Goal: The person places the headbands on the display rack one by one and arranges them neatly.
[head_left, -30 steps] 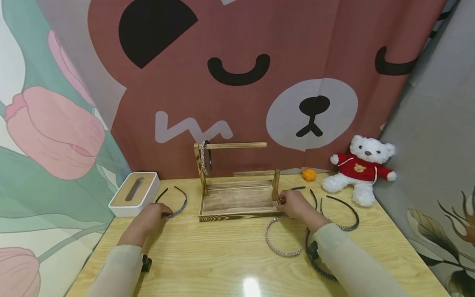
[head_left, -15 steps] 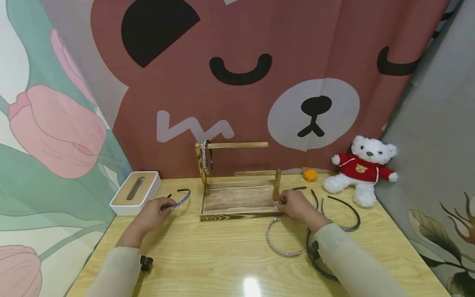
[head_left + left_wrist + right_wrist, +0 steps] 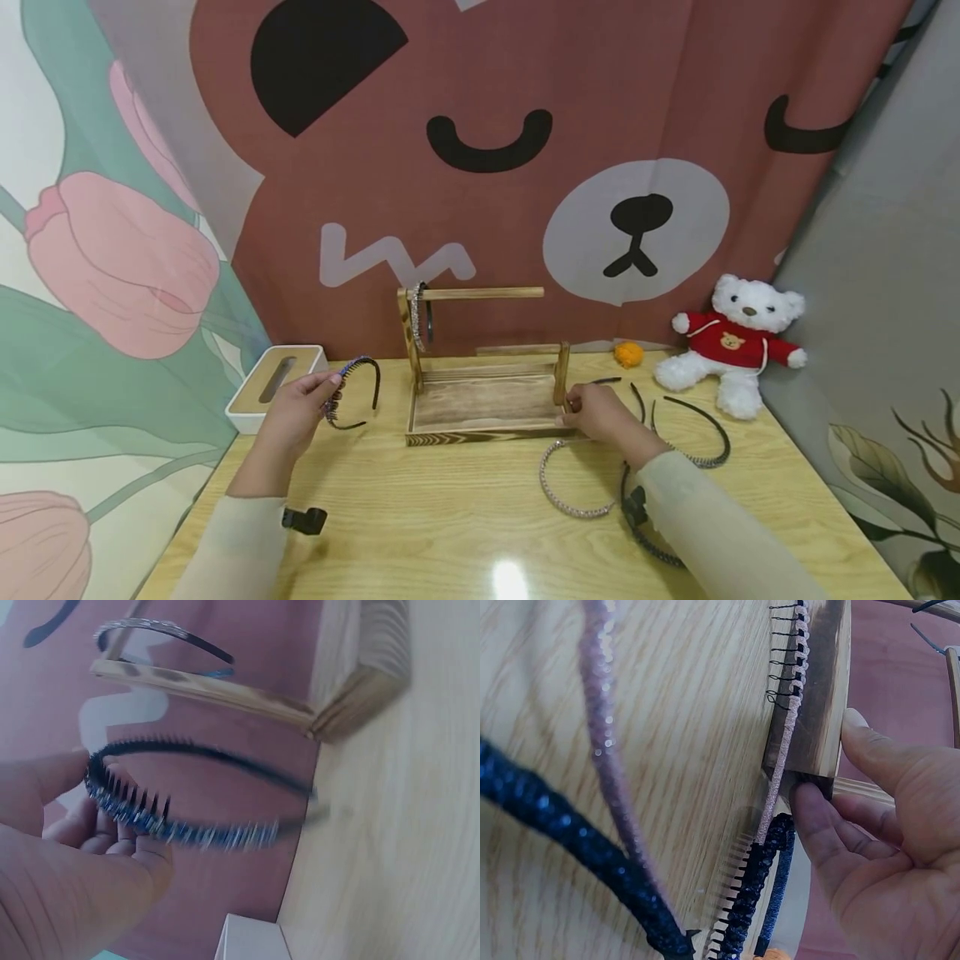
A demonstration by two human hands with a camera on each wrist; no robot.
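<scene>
My left hand pinches a blue beaded headband with black comb teeth, raised off the table at the left with its ends pointing right. At the front right corner of a wooden headband stand, my right hand grips the base. In the right wrist view, its thumb lies on the outer side and the fingers curl under the end. Two headbands, one a sparkly silver headband, hang at the left of the stand's upper bar. Close to the right hand lies a pink beaded headband.
Black headbands lie spread on the table at the right, partly under the right forearm. A white tissue box with a wooden lid stands at the left. An orange ball and a white teddy bear are behind.
My left hand has lifted the blue headband from the table and turned it upright, with the hand shifting slightly up and left. The right hand stays on the stand.
</scene>
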